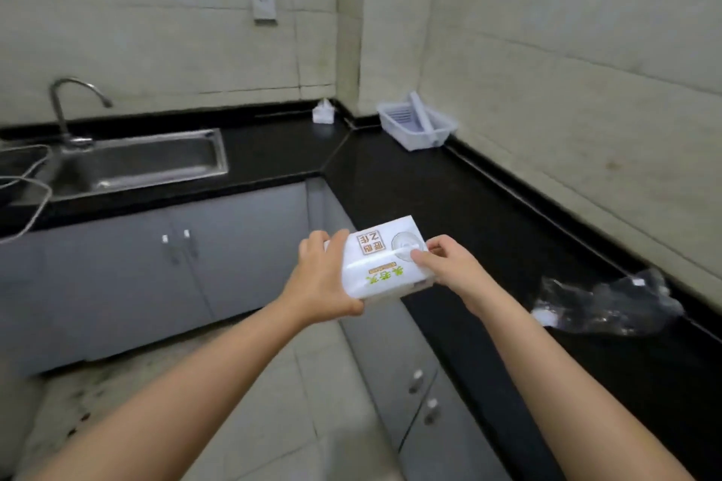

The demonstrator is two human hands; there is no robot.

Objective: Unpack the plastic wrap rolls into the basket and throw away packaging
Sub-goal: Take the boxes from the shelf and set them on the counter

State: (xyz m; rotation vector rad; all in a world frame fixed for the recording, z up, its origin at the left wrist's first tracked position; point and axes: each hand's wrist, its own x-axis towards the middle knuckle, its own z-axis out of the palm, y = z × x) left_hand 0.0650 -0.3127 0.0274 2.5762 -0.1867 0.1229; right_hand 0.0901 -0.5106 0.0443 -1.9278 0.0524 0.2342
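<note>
Head view: the left hand (324, 277) clasps the left end of a white package (385, 260), held above the table (449, 191) edge. The right hand (441, 266) pinches its right end, long axis running between both grips. The basket (416, 125) lies well beyond, far right.

I see my left hand (320, 277) and right hand (441, 266) bare, forearms unsleeved, no rings or watch.

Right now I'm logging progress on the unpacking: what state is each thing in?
Package: held off the counter, still wrapped.
Left hand: gripping its left end.
Right hand: pinching its wrapper.
Basket: upright, one roll inside.
Clear wrapper: crumpled on counter.
Faucet: no water visible.
</note>
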